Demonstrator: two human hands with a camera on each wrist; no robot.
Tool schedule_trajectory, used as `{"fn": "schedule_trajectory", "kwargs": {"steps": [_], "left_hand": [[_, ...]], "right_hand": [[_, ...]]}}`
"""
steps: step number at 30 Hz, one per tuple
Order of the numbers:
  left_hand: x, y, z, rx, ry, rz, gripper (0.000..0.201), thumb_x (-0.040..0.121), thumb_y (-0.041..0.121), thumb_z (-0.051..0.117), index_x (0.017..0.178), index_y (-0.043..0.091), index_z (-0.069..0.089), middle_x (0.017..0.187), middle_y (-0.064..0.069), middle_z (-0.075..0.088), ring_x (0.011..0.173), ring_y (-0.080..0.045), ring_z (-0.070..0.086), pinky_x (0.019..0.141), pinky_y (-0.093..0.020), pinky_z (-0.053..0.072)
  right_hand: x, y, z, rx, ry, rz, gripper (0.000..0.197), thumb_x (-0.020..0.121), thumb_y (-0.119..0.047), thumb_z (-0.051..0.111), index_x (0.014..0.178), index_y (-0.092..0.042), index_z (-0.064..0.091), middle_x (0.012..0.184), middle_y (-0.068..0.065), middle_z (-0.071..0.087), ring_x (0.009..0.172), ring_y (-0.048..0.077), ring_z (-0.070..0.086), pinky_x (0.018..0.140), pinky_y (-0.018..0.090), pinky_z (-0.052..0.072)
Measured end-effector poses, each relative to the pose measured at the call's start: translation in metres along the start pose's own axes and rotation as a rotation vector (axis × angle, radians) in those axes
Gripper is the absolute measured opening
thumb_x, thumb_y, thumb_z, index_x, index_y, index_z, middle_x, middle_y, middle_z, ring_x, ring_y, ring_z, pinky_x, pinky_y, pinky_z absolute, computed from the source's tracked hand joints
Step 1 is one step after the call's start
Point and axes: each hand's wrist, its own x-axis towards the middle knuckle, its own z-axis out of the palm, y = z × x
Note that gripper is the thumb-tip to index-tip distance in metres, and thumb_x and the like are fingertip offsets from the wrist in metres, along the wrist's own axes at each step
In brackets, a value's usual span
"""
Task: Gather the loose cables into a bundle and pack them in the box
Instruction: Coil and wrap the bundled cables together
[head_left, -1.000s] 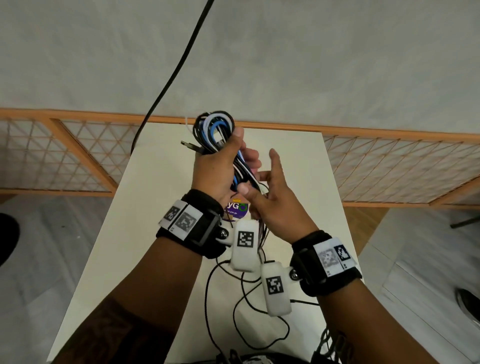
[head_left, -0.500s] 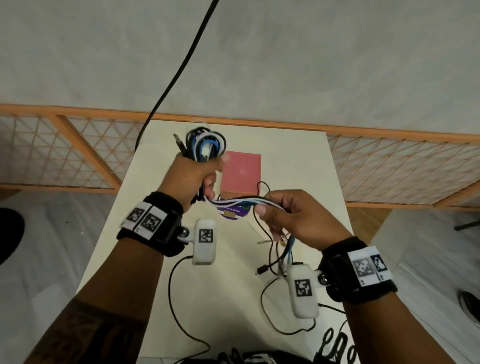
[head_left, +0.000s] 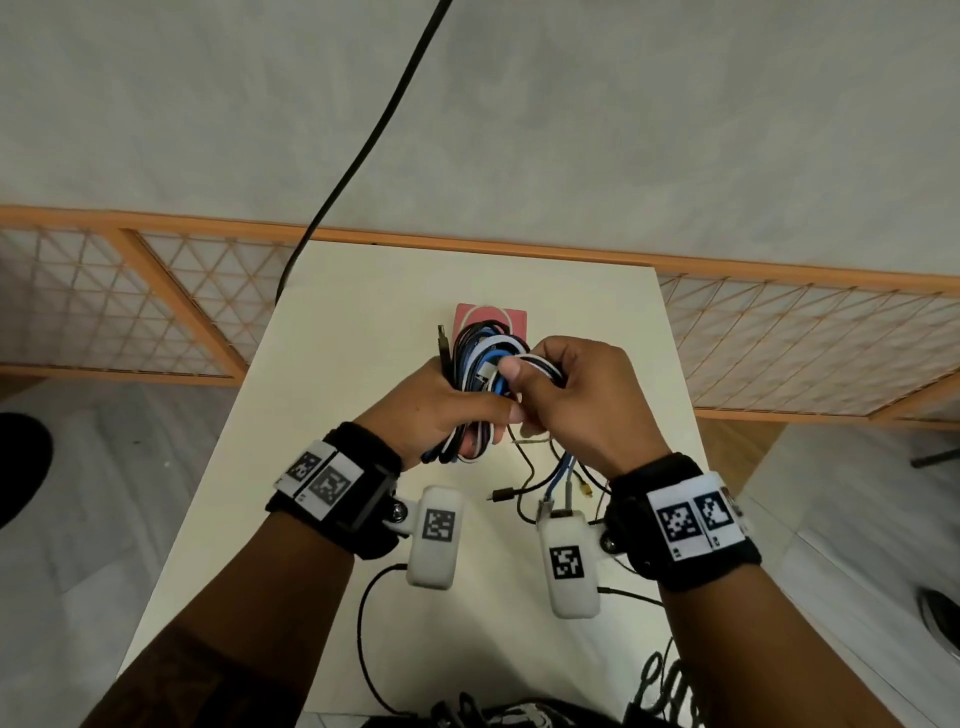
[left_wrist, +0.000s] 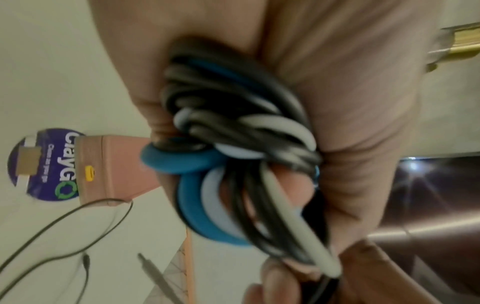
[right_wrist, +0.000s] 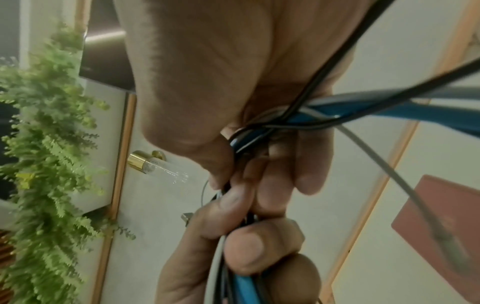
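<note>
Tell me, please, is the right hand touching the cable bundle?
Touching: the head view shows the right hand gripping strands of the cable bundle that the left hand holds.

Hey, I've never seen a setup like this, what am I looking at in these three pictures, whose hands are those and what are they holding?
No machine here: a person works with bare hands, wearing cameras. One picture looks down from the head; the other two look along each wrist at the fingers. The white pods and black bands with square codes are the wrist cameras and straps. The left hand grips a coiled cable bundle of black, blue and white cables above a cream table. The right hand pinches strands of the same cables; loose ends dangle below. On the table lie a pink box and a round purple sticker.
</note>
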Motion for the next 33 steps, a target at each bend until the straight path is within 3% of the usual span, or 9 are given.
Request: {"fn": "schedule_trajectory", "kwargs": {"steps": [2, 5, 8, 12, 15, 19, 25, 29, 33], "left_hand": [[0.0, 0.002, 0.002, -0.091, 0.048, -0.018, 0.022, 0.084, 0.012, 0.076, 0.097, -0.005, 0.069, 0.08, -0.032, 0.067, 0.069, -0.042, 0.068, 0.068, -0.043, 0.061], [0.004, 0.006, -0.005, -0.355, 0.212, -0.086, 0.019, 0.086, 0.023, 0.077, 0.079, 0.009, 0.066, 0.054, -0.004, 0.056, 0.039, -0.012, 0.048, 0.04, -0.018, 0.038], [0.011, 0.007, -0.016, -0.512, 0.237, -0.085, 0.023, 0.093, 0.035, 0.068, 0.079, 0.016, 0.068, 0.059, 0.0, 0.058, 0.054, -0.014, 0.049, 0.052, -0.022, 0.04], [0.011, 0.01, 0.001, -0.598, 0.131, -0.047, 0.02, 0.098, 0.027, 0.062, 0.092, 0.009, 0.067, 0.075, -0.014, 0.056, 0.088, -0.028, 0.055, 0.086, -0.041, 0.049], [0.011, 0.009, 0.015, -0.551, 0.166, -0.043, 0.02, 0.094, 0.019, 0.069, 0.108, 0.005, 0.071, 0.087, -0.011, 0.069, 0.085, -0.021, 0.067, 0.089, -0.04, 0.052], [0.009, 0.007, 0.022, -0.457, 0.162, -0.043, 0.032, 0.084, 0.022, 0.079, 0.114, 0.009, 0.077, 0.12, -0.017, 0.073, 0.121, -0.03, 0.066, 0.11, -0.049, 0.047], [0.012, 0.008, 0.024, -0.37, 0.17, -0.042, 0.031, 0.082, 0.014, 0.083, 0.11, 0.003, 0.078, 0.117, -0.022, 0.075, 0.119, -0.035, 0.068, 0.11, -0.054, 0.048], [0.011, 0.013, 0.031, -0.415, 0.246, 0.022, 0.023, 0.096, 0.006, 0.065, 0.086, 0.014, 0.084, 0.095, -0.009, 0.081, 0.096, -0.022, 0.076, 0.093, -0.042, 0.057], [0.016, 0.021, 0.028, -0.555, 0.349, 0.051, 0.017, 0.099, 0.009, 0.062, 0.093, 0.005, 0.078, 0.097, -0.017, 0.079, 0.096, -0.031, 0.076, 0.089, -0.048, 0.061]], "right_hand": [[0.001, -0.003, -0.003, -0.011, -0.005, 0.029, 0.042, 0.092, -0.04, 0.069, 0.076, -0.003, 0.06, 0.057, 0.008, 0.068, 0.05, 0.02, 0.071, 0.054, 0.038, 0.058], [-0.001, -0.001, -0.017, -0.006, -0.108, 0.098, 0.04, 0.097, -0.039, 0.062, 0.081, -0.003, 0.054, 0.054, 0.005, 0.063, 0.052, 0.023, 0.072, 0.057, 0.033, 0.052], [-0.006, 0.009, -0.016, 0.034, -0.159, 0.098, 0.033, 0.106, -0.031, 0.048, 0.086, -0.007, 0.057, 0.052, -0.009, 0.051, 0.044, 0.011, 0.06, 0.052, 0.031, 0.043], [-0.007, 0.014, 0.01, 0.003, -0.028, 0.079, 0.024, 0.107, -0.036, 0.04, 0.086, -0.031, 0.051, 0.057, -0.022, 0.056, 0.049, -0.002, 0.05, 0.057, 0.025, 0.035], [-0.009, 0.008, 0.022, -0.16, -0.049, 0.054, 0.023, 0.108, -0.035, 0.037, 0.091, -0.024, 0.048, 0.069, -0.011, 0.058, 0.061, 0.006, 0.052, 0.058, 0.027, 0.037], [-0.009, 0.002, 0.018, -0.323, -0.143, 0.039, 0.018, 0.104, -0.012, 0.039, 0.101, -0.004, 0.055, 0.085, 0.01, 0.064, 0.072, 0.027, 0.056, 0.064, 0.038, 0.044], [-0.01, -0.004, 0.017, -0.538, -0.281, -0.052, 0.021, 0.097, -0.001, 0.043, 0.107, 0.002, 0.061, 0.095, 0.021, 0.066, 0.075, 0.031, 0.054, 0.058, 0.025, 0.023], [-0.008, 0.004, 0.021, -0.239, -0.184, -0.012, 0.02, 0.105, -0.016, 0.04, 0.121, -0.007, 0.049, 0.083, 0.013, 0.066, 0.064, 0.023, 0.059, 0.054, 0.028, 0.037], [-0.012, 0.018, 0.018, 0.106, -0.195, 0.094, 0.021, 0.107, -0.028, 0.042, 0.123, -0.017, 0.036, 0.064, 0.0, 0.062, 0.053, 0.015, 0.058, 0.052, 0.029, 0.046]]}}
